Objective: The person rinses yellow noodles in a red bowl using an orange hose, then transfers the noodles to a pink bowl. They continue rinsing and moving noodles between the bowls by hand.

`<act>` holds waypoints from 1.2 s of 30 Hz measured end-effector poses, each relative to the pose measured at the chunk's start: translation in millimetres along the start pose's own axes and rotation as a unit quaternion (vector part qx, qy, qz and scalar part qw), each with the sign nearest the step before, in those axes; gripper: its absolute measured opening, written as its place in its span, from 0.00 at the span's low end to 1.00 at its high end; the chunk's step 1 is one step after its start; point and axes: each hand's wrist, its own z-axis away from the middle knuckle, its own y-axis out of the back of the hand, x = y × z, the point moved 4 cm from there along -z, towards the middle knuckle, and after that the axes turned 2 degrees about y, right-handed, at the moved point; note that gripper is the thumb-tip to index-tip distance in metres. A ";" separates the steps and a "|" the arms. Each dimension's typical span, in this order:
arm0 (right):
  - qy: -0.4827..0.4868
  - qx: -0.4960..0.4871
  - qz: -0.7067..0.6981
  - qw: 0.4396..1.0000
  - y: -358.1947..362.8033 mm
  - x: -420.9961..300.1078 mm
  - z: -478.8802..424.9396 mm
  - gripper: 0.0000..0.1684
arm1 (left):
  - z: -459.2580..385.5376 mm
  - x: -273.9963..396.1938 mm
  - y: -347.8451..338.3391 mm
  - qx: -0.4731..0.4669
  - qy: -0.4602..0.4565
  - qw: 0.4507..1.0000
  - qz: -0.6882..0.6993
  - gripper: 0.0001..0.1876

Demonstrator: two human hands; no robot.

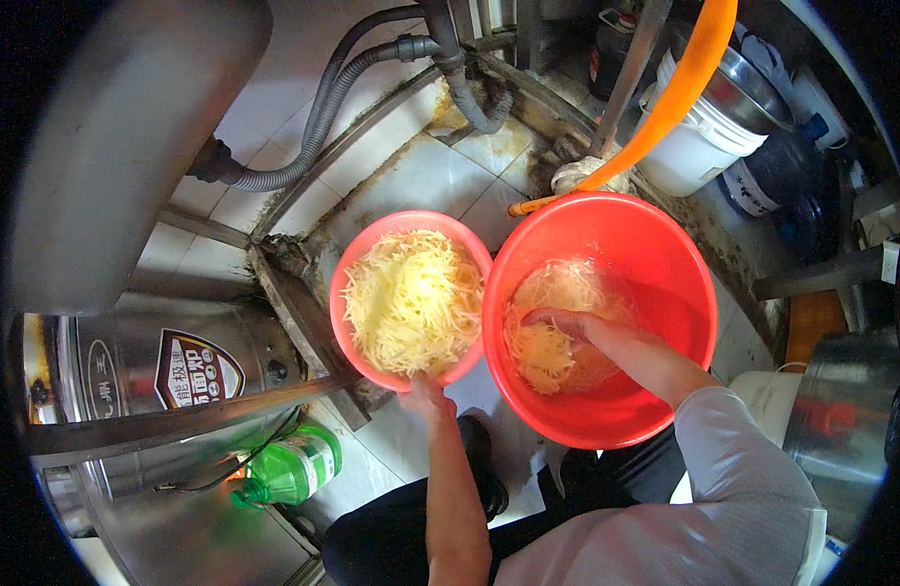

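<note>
A pink plastic basket (345,338) is heaped with pale yellow shreds, likely potato (421,293). My left hand (426,399) grips its near rim, thumb over the edge. Touching it on the right is a larger red plastic basin (662,256) with cloudy water and more shreds (541,359) along its left side. My right hand (563,322) reaches over the basin's near right rim and dips into the water among these shreds. Its fingers are partly hidden, so whether they are closed on any shreds does not show.
A grey corrugated drain hose (318,132) runs behind the basket. An orange hose (662,124) comes down behind the basin. At left are a steel cooker drum (127,366), a metal frame bar (186,417) and a green plastic bottle (292,465). White buckets (695,146) stand at far right.
</note>
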 end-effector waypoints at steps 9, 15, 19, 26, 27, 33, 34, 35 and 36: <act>0.137 -0.023 -0.022 0.990 -19.5 -36.1 62.9 0.28 | 9.0 10.8 -5.5 -0.002 -0.016 0.999 0.039 0.25; 0.141 -0.102 -0.154 0.973 -9.6 -48.3 98.8 0.28 | 11.1 12.0 -9.0 0.011 0.002 0.999 0.035 0.26; 0.164 -0.158 -0.164 0.960 -18.3 -57.0 115.7 0.29 | 6.1 6.6 -4.6 -0.036 -0.031 0.997 0.063 0.25; 0.190 -0.106 -0.219 0.951 -11.3 -64.4 121.3 0.34 | -1.6 0.5 3.7 0.003 -0.042 0.999 0.016 0.26; 0.194 -0.110 -0.219 0.950 -14.5 -65.4 124.0 0.35 | 0.2 0.6 1.4 -0.001 -0.047 0.998 0.031 0.26; 0.223 -0.139 -0.151 0.953 -52.4 -89.8 142.3 0.38 | 1.1 4.2 2.8 0.031 -0.035 0.998 0.029 0.23; 0.227 -0.143 -0.143 0.953 -64.1 -95.4 148.2 0.38 | 2.3 4.4 1.3 0.028 -0.041 0.998 0.036 0.23; 0.230 -0.146 -0.135 0.952 -72.5 -100.9 152.1 0.39 | 3.3 4.5 -0.4 0.024 -0.047 0.998 0.043 0.23; 0.216 -0.133 -0.149 0.956 -74.6 -104.8 152.8 0.39 | 4.5 5.2 -1.7 0.026 -0.041 0.998 0.036 0.23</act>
